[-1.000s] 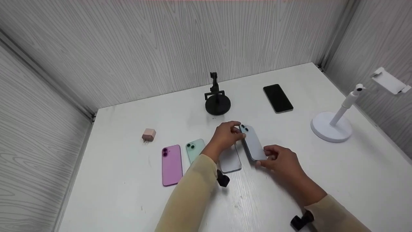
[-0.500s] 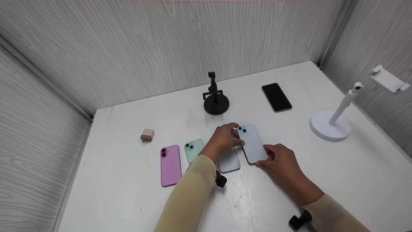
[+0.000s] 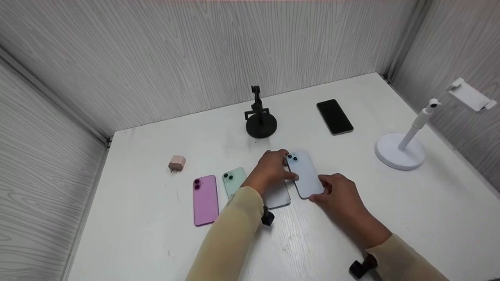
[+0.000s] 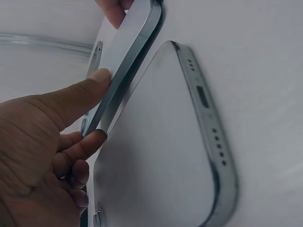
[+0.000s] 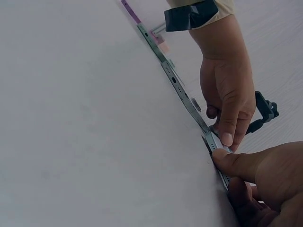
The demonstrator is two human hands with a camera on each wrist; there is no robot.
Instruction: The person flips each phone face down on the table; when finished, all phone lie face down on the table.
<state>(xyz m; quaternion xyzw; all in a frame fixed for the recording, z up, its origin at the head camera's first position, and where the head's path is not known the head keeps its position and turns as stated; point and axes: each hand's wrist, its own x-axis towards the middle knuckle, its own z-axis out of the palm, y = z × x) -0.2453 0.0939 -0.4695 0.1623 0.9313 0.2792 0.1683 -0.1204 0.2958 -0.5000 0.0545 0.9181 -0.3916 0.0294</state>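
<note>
A pale blue smartphone [image 3: 306,175], camera side up, is held between both hands close over the white table. My left hand [image 3: 271,169] pinches its upper left edge, thumb on the back and fingertips at the side below. At the lower right corner, my right hand [image 3: 340,195] grips with thumb and fingers. The left wrist view shows the phone's long edge tilted, with a dark gap under it. Just left lies a whitish smartphone [image 4: 156,142], partly covered by my left hand in the head view. Farther left lie a mint green smartphone [image 3: 234,179] and a purple one [image 3: 206,201].
Behind the hands stands a black phone stand [image 3: 261,125]. A black smartphone [image 3: 334,116] lies screen up at the back right, and a white phone stand [image 3: 400,151] is at the right. A pink charger plug [image 3: 177,163] sits at the left. Panels wall the table's back and sides.
Both hands have turned the pale blue phone from a tilt on its edge to nearly flat, its back facing up more. It has shifted slightly left; the other phones stay in place.
</note>
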